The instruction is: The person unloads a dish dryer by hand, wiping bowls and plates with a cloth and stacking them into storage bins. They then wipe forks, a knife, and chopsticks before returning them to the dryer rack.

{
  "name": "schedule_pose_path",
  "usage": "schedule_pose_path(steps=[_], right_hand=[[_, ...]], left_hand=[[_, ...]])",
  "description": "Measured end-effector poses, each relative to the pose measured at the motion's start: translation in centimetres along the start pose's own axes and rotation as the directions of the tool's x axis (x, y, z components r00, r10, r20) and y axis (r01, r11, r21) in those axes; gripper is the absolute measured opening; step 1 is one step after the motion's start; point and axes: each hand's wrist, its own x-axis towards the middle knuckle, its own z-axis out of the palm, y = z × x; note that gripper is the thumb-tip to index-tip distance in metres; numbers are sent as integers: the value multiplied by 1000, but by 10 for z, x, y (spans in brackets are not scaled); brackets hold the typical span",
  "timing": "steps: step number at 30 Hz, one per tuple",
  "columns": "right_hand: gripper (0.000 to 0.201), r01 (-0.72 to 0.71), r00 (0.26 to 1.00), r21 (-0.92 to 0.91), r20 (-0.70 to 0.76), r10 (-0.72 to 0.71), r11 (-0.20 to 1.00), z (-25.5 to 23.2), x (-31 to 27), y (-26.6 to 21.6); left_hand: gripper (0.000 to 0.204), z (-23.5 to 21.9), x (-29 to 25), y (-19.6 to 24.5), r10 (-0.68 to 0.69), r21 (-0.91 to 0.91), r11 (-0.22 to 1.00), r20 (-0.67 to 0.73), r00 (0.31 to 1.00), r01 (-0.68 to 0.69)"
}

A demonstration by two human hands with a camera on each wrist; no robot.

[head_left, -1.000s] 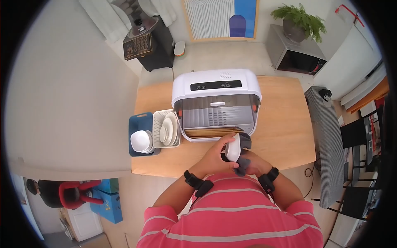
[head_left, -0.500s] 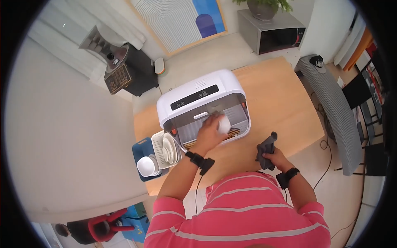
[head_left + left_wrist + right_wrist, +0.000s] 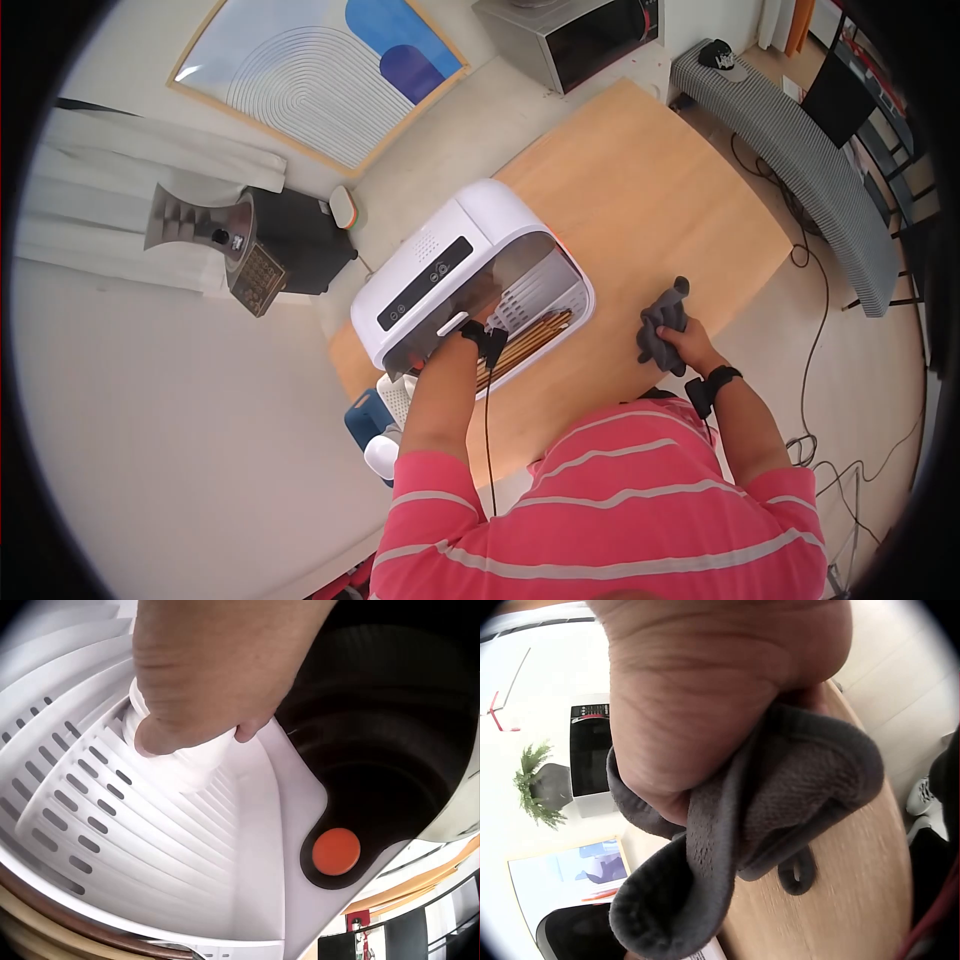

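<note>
My left hand (image 3: 217, 667) grips a small white bowl (image 3: 193, 761) inside the white dish cabinet (image 3: 490, 215). The bowl is low over the slotted white rack (image 3: 97, 817), its far side hidden by my hand. In the head view, that hand shows dimly behind the tinted lid (image 3: 455, 300), which is raised at the front. My right hand (image 3: 690, 345) holds a crumpled grey cloth (image 3: 660, 325) over the right part of the table, its folds hanging below my fingers in the right wrist view. Wooden chopsticks (image 3: 535, 345) lie along the cabinet's front.
Left of the cabinet are a white basket (image 3: 393, 398) and a blue bin (image 3: 366, 412) with a white bowl (image 3: 382, 455). The wooden table (image 3: 620, 180) extends right. A cable (image 3: 488, 430) hangs from my left wrist. A horn-topped black machine (image 3: 290, 240) stands behind.
Both hands were together at the bowl and cloth before my body. My left hand has carried the bowl into the cabinet, while my right has drawn the cloth rightward. The head view has turned.
</note>
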Motion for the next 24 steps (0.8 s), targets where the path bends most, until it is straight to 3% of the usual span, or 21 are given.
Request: schedule_pose_path(steps=[6,8,11,14,18,20,24], right_hand=[[43,-21,1000,-28,5,22,999,-2,3,1],[43,-22,1000,-42,-4,22,999,-1,-1,-4],[42,-18,1000,-19,-7,18,1000,1,-2,-7],[43,-22,1000,-9,-1,22,1000,0,-2,-4],[45,-21,1000,-49,3,21,999,0,-2,-5],[45,-14,1000,-23,1,14,1000,1,-2,-3],[40,13,1000,-65,-20,-15,998,0,0,-1]], left_hand=[[51,15,13,-15,49,174,984,4,999,-49],[50,28,17,-15,-39,226,973,-79,996,56],[51,19,14,-8,-77,209,975,-11,997,78],[53,14,14,-4,-32,245,969,33,999,23],[55,30,20,-18,-26,282,958,-68,997,44],[56,22,17,-11,-106,260,961,35,994,93],[52,11,-20,13,-193,156,967,-77,978,203]])
